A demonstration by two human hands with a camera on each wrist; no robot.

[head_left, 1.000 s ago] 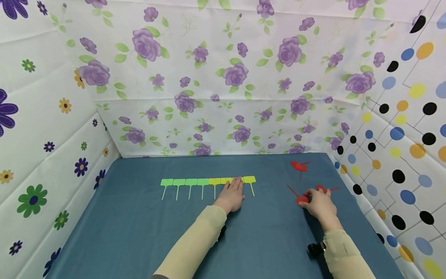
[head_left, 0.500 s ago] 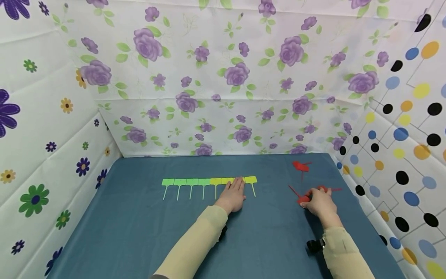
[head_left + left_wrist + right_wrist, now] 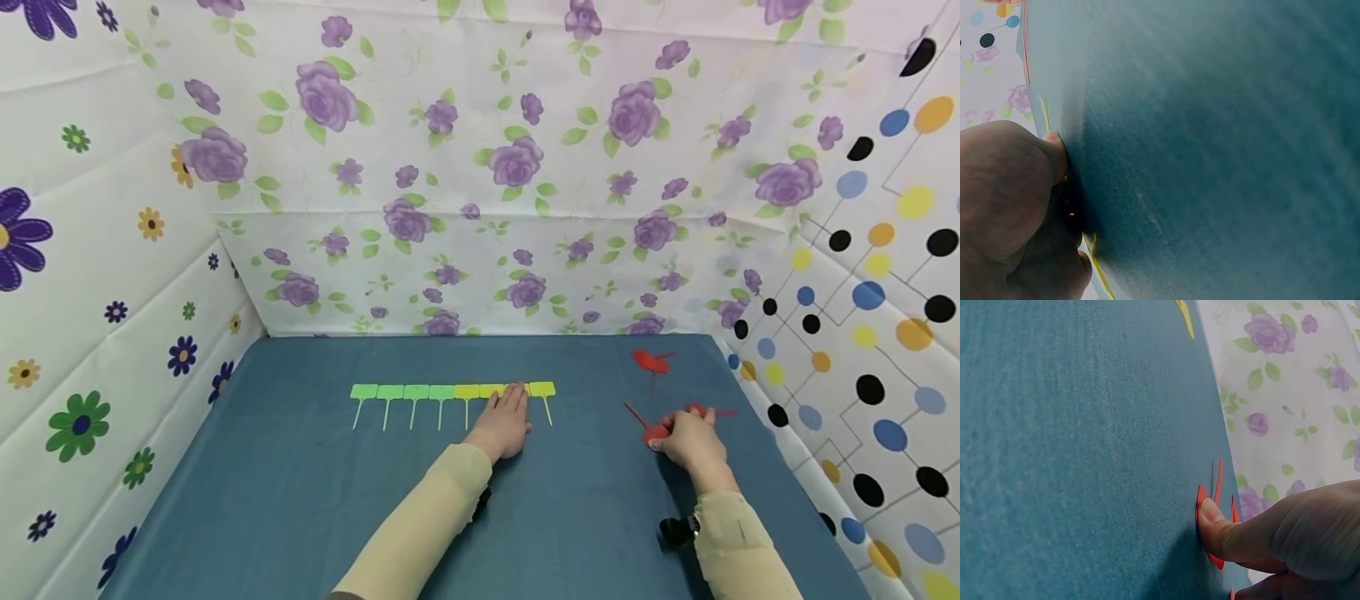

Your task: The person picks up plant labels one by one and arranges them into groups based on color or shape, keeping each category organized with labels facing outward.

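Note:
A row of T-shaped plant labels lies across the blue cloth in the head view: green plant labels (image 3: 390,392) on the left, yellow plant labels (image 3: 467,390) on the right. My left hand (image 3: 501,423) rests on the yellow part with straight fingers, covering some of the labels. Off to the right, my right hand (image 3: 692,437) pinches a red plant label (image 3: 654,432); in the right wrist view the thumb lies against this red label (image 3: 1202,495). Another red label (image 3: 697,409) pokes out behind the fingers, partly hidden. The left wrist view shows the left hand (image 3: 1004,194) low over the cloth.
More red plant labels (image 3: 651,361), overlapping, lie behind the right hand. The blue cloth (image 3: 315,500) covers the table. A flowered sheet (image 3: 480,275) rises at the back, with patterned sheets at both sides.
The head view has shifted slightly, so everything sits a little further right in it. Both hands keep their places on the labels.

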